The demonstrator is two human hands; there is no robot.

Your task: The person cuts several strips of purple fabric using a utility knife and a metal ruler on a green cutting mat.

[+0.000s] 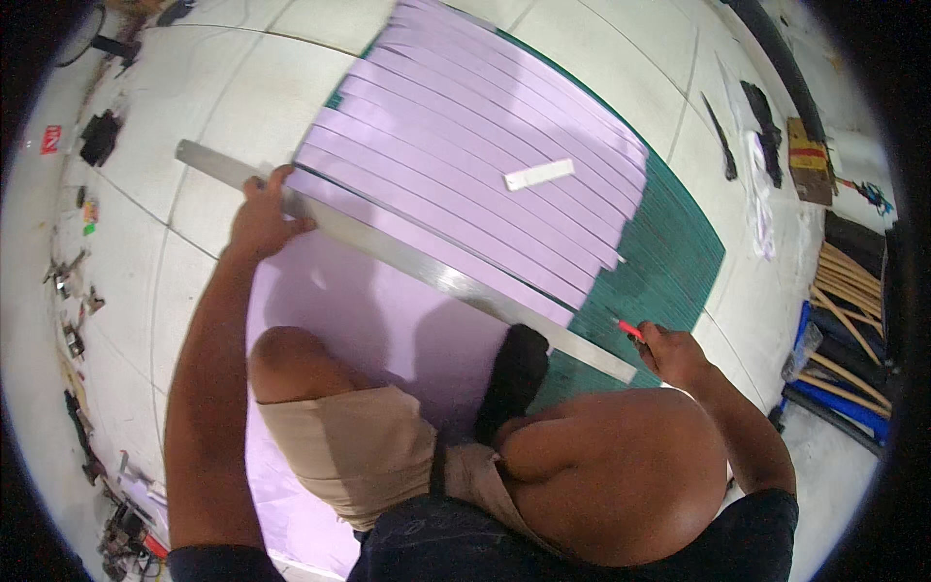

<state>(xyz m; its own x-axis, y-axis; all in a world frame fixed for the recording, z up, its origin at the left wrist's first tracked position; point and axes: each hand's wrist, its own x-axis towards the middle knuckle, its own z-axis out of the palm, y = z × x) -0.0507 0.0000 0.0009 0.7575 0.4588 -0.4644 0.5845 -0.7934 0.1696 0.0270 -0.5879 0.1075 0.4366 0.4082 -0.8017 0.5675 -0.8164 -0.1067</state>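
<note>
A long metal ruler (388, 254) lies slantwise across a lilac sheet (330, 291), its right end over a green cutting mat (669, 262). Near the ruler's left end, my left hand (267, 215) grips it, with fingers at the far edge and the thumb at the near side. My right hand (674, 354) is closed around a red-handled utility knife (628, 329), just beyond the ruler's right end and above the mat. Beyond the ruler, the lilac material is cut into several long parallel strips (465, 126). My foot in a black sock (514, 373) touches the ruler's near edge.
A small white bar-shaped object (539, 175) lies on the strips. White floor tiles (223, 87) surround the mat. At the right are wooden sticks (853, 281), a cardboard box (808, 160) and dark strips (761, 121). Scattered tools and scraps (73, 281) line the left wall.
</note>
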